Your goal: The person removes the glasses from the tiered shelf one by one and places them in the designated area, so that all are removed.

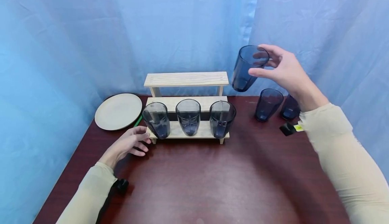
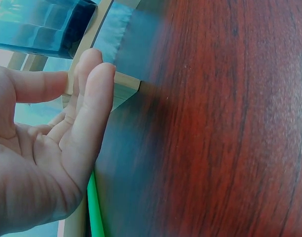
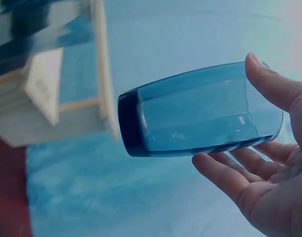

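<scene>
My right hand [image 1: 281, 67] holds a blue-tinted drinking glass [image 3: 195, 111] near its rim, thumb on one side and fingers on the other. In the head view this glass [image 1: 243, 72] hangs tilted in the air, right of the top tier of a three-tier wooden rack [image 1: 185, 78]. The left hand [image 1: 129, 143] is at the left end of the rack's lowest tier; in the left wrist view its thumb and fingers pinch the board's end [image 2: 127, 81]. Along that lowest tier stand three similar glasses: left [image 1: 157, 124], middle [image 1: 188, 119] and right [image 1: 222, 121].
Two more glasses, one nearer [image 1: 268, 105] and one partly behind the right wrist [image 1: 290, 108], stand on the dark red wooden table [image 1: 194, 180]. A pale round plate [image 1: 118, 112] lies left of the rack, with a green strip [image 1: 138, 121] beside it. Blue curtains [image 1: 182, 24] enclose the table.
</scene>
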A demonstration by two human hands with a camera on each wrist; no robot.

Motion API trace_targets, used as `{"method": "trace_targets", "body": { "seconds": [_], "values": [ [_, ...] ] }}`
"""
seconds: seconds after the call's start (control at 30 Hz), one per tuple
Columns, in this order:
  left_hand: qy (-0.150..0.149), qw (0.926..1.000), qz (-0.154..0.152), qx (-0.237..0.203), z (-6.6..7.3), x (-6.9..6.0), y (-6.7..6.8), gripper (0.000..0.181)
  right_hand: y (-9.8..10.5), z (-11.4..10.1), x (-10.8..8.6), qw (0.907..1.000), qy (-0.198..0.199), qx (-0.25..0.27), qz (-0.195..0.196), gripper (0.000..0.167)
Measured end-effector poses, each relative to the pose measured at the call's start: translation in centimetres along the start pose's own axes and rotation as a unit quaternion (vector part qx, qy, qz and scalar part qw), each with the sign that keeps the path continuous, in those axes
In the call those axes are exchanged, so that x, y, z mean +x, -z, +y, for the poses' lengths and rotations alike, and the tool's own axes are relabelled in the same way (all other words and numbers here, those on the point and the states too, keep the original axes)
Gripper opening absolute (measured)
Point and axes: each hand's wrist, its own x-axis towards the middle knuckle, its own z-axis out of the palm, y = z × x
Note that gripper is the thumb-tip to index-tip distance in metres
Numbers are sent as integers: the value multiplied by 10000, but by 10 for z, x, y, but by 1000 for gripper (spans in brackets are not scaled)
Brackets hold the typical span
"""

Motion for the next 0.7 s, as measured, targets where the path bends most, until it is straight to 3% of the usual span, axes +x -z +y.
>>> {"method": "trace_targets", "body": {
  "seconds": [0.37, 0.57, 0.7],
  "values": [
    [-6, 10000, -45, -17, 1, -2, 3, 53, -30, 73, -27, 9951, -331, -623, 685, 91],
    [30, 10000, -22, -27, -2, -3, 4, 52, -50, 101, -28, 9939, -390, -733, 726, 96],
    [25, 10000, -39, -44, -2, -2, 4, 52, -60, 116, -28, 9920, -187, -945, 817, 96]
  ]
}}
